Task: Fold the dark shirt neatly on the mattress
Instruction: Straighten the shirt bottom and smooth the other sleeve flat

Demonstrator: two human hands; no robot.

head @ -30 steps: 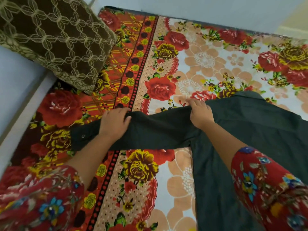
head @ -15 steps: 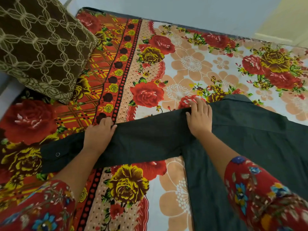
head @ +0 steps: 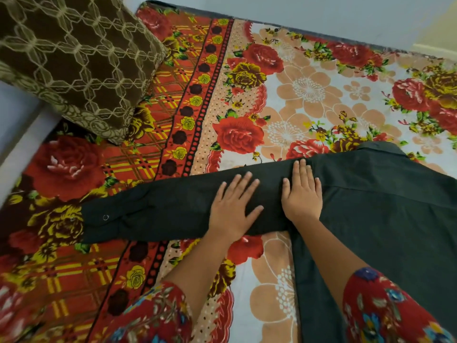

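Observation:
The dark shirt (head: 376,209) lies flat on the flower-printed mattress (head: 309,95), its body at the right. One long sleeve (head: 153,214) stretches out to the left, its cuff with a small button at the far end. My left hand (head: 233,206) presses flat on the sleeve near the shoulder, fingers spread. Beside it, my right hand (head: 303,191) lies flat at the shoulder seam, fingers together. Neither hand grips the cloth. The shirt's right side runs out of frame.
A brown cushion (head: 71,60) with a pale lattice pattern sits at the upper left on the mattress. A pale wall borders the far edge, and a light floor strip shows at the left.
My left hand slid right along the sleeve from near the cuff to beside my right hand. Both hands now lie flat; the sleeve looks smoother and straighter.

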